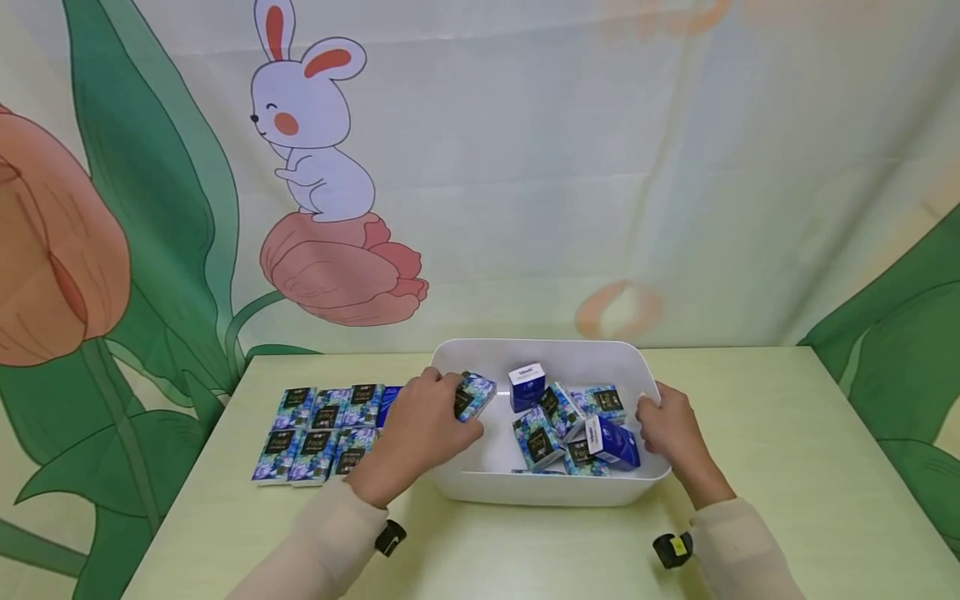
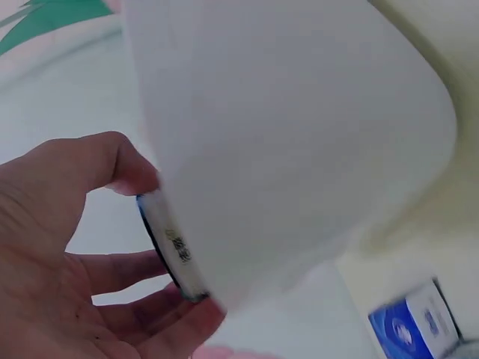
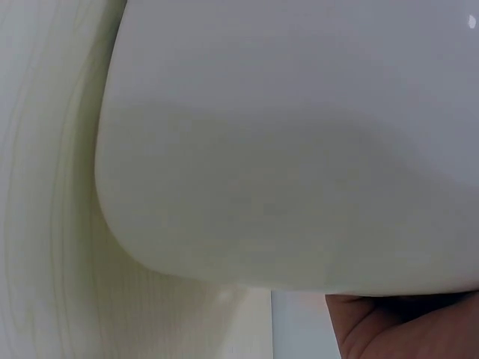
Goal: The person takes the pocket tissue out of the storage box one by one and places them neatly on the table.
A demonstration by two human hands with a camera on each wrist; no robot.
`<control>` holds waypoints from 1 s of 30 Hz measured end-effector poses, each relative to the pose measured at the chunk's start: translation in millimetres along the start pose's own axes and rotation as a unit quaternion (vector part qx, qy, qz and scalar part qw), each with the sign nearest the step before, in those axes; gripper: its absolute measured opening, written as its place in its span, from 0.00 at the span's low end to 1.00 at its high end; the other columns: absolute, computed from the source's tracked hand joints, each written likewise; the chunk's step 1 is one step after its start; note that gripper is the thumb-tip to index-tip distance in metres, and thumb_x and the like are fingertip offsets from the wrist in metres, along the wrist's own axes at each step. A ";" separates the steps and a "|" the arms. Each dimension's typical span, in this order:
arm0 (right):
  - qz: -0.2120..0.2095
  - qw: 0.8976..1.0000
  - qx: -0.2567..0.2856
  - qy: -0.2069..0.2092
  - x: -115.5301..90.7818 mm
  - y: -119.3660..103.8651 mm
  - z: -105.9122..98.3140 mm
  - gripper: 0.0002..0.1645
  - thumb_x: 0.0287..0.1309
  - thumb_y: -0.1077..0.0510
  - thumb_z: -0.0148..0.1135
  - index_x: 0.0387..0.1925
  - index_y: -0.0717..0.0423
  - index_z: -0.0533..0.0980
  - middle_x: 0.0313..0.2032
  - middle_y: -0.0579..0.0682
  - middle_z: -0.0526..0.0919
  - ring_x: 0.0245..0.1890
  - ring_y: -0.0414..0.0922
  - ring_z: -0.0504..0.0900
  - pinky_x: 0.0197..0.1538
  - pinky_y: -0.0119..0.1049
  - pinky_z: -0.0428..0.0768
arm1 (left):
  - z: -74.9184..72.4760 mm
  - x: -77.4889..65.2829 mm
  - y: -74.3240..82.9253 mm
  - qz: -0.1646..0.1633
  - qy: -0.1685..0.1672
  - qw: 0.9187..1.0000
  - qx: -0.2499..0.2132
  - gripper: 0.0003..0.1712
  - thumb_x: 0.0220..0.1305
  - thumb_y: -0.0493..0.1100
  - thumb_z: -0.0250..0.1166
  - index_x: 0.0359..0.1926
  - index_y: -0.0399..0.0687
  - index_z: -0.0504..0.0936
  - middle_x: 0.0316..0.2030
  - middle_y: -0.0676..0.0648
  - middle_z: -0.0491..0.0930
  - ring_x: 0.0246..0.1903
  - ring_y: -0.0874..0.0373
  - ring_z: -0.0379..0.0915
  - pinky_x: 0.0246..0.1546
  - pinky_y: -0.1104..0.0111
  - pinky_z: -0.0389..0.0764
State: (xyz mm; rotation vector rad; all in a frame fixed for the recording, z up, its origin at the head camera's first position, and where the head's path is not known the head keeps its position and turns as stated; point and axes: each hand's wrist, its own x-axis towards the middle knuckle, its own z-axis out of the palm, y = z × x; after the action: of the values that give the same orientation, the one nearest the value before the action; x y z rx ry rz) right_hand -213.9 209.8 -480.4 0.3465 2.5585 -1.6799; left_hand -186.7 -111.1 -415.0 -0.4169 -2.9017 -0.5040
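Observation:
My left hand holds a blue floral pocket tissue pack between thumb and fingers, at the left rim of a white plastic bin. In the left wrist view, the pack's pale side with a printed code shows against the bin wall. My right hand grips the bin's right end, thumb over the rim; its fingers are mostly hidden. Inside the bin lie several floral packs and two plain blue packs, one upright and one tilted.
Left of the bin, floral packs lie in two rows on the pale yellow table. A blue pack in the back row is partly covered by my left hand. A printed curtain hangs behind the table.

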 end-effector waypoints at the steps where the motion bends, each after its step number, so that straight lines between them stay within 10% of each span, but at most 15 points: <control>1: 0.001 1.000 0.000 0.000 0.0 -0.4 0.0 0.21 0.66 0.63 0.42 0.54 0.70 0.72 0.26 0.59 0.76 0.17 0.42 0.70 0.19 0.33 0.72 | -3.5 -3.1 -3.5 -0.006 0.010 1.000 -0.005 0.31 0.52 0.50 0.72 0.53 0.35 0.83 0.39 0.39 0.79 0.32 0.50 0.74 0.33 0.56 0.79; 12: 0.000 1.000 -0.008 0.004 1.5 -0.7 -1.0 0.22 0.67 0.62 0.42 0.56 0.70 0.72 0.26 0.60 0.76 0.17 0.42 0.71 0.20 0.33 0.74 | -26.0 -27.9 -43.2 -0.074 0.071 0.995 -0.021 0.33 0.52 0.51 0.69 0.56 0.35 0.83 0.48 0.34 0.80 0.41 0.38 0.79 0.41 0.44 0.81; 30: 0.002 1.000 -0.001 0.003 -1.4 0.3 -0.3 0.23 0.65 0.63 0.42 0.56 0.71 0.71 0.28 0.61 0.76 0.17 0.42 0.70 0.19 0.33 0.73 | 21.0 -61.2 -90.8 -0.126 0.022 0.992 0.016 0.36 0.51 0.53 0.72 0.53 0.29 0.82 0.44 0.28 0.80 0.39 0.33 0.80 0.38 0.42 0.80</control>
State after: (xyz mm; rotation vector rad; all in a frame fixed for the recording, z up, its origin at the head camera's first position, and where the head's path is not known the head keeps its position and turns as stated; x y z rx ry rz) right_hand -212.4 210.0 -480.3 0.3569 2.5606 -1.6778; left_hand -158.4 -200.7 -475.1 -0.0334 -2.9306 -0.4940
